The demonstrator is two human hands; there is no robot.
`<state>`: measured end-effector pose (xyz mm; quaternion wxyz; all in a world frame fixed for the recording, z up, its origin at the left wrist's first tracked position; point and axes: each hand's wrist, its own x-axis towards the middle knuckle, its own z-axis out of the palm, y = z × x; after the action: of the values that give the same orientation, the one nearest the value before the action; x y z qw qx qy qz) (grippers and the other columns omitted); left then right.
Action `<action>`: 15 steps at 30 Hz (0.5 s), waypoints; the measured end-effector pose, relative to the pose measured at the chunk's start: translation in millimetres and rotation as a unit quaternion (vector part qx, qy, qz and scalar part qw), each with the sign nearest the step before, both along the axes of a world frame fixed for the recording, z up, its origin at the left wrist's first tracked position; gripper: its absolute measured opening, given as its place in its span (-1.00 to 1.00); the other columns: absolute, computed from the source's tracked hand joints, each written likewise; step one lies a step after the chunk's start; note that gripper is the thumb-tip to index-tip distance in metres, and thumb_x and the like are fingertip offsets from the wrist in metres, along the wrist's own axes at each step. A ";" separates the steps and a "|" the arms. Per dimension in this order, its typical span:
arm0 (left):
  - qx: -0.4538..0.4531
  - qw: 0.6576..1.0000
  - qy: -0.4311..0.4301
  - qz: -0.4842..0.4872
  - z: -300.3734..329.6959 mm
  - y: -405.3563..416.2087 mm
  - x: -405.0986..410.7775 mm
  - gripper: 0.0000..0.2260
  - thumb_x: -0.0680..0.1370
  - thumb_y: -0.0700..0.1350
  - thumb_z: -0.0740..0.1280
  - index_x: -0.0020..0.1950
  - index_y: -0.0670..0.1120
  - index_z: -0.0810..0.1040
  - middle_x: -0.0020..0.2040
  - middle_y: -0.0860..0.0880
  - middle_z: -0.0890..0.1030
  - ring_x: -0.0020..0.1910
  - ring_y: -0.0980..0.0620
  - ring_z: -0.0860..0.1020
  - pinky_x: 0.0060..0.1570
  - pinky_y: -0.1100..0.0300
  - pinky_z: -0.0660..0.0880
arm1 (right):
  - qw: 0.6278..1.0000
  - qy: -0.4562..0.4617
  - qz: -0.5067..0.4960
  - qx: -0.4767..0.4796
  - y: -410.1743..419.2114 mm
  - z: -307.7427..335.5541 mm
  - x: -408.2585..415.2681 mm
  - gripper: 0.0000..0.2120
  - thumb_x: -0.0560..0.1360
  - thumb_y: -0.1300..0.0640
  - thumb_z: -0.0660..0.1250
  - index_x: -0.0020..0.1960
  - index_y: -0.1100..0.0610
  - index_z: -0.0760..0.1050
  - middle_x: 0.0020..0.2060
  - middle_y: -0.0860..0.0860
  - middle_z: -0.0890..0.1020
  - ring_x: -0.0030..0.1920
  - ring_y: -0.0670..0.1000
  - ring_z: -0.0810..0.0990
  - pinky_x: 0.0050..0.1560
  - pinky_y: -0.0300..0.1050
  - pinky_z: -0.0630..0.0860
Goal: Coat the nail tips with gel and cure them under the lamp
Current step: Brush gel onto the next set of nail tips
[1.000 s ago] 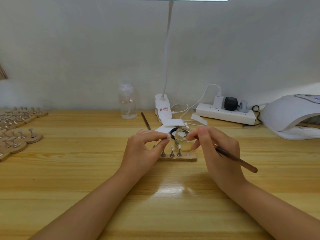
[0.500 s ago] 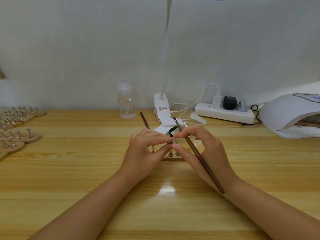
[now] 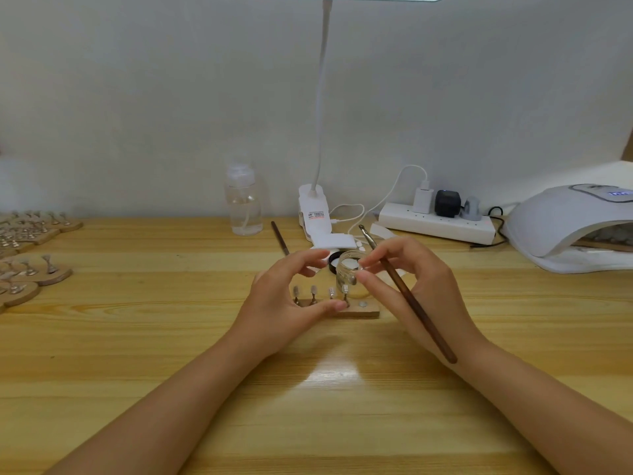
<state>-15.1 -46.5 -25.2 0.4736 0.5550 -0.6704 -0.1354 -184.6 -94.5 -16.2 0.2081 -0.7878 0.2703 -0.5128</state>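
A small wooden base (image 3: 368, 313) lies on the table at the centre and carries several metal stands with clear nail tips (image 3: 312, 292). The rightmost stand (image 3: 345, 293) is upright beside a bare magnet disc (image 3: 362, 304). My left hand (image 3: 284, 299) curves around the row, its thumb touching the base by that stand's foot and its fingers spread apart. My right hand (image 3: 424, 286) holds a brown gel brush (image 3: 407, 296), bristle end pointing up and away. Its thumb tip is just right of that nail tip. A glass gel jar (image 3: 349, 269) stands right behind the base, and its black lid (image 3: 333, 260) lies beside it.
The white curing lamp (image 3: 565, 231) sits at the right, a wooden base inside its opening. A clip desk lamp (image 3: 313, 214), a clear bottle (image 3: 244, 204), a power strip (image 3: 438, 224) and a second brush (image 3: 280, 241) are at the back. More bases with stands (image 3: 30, 269) lie at the left.
Half a second ago both hands pinched one stand together above the base. That stand now stands on the base as the fourth in the row, and the hands have parted a little.
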 end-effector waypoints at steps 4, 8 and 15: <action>0.046 0.999 0.005 0.005 -4.0 -3.4 4.7 -0.45 0.19 0.12 0.48 0.10 0.27 0.35 -0.06 0.24 0.53 -0.04 0.33 0.47 0.19 0.02 0.39 | 0.996 0.071 -0.006 -0.059 -7.9 0.3 -11.7 -0.84 0.36 0.19 0.46 -0.11 0.10 0.51 -0.22 -0.09 0.61 -0.17 -0.18 0.60 -0.05 -0.28 0.52; 0.073 0.997 0.001 0.029 -7.3 -5.9 8.2 -0.52 0.30 0.00 0.51 0.09 0.25 0.36 -0.14 0.22 0.58 0.00 0.23 0.49 0.24 -0.07 0.32 | 0.989 0.114 -0.008 -0.091 -14.4 -5.2 -15.5 -0.84 0.35 0.23 0.48 -0.11 0.15 0.55 -0.23 -0.10 0.60 -0.14 -0.15 0.57 -0.08 -0.26 0.51; 0.102 0.994 0.002 0.036 -7.1 -7.2 8.7 -0.60 0.28 0.03 0.51 -0.01 0.27 0.40 -0.25 0.28 0.60 -0.11 0.26 0.49 0.22 0.00 0.34 | 0.981 0.154 0.002 -0.120 -16.8 -9.6 -15.7 -0.83 0.35 0.20 0.48 -0.10 0.10 0.55 -0.22 -0.17 0.56 -0.14 -0.15 0.56 -0.09 -0.20 0.52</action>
<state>-6.4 -53.7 -32.2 0.4199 0.6241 -0.6319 -0.1871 -200.3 -111.3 -25.9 0.0687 -0.8773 0.2340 -0.4133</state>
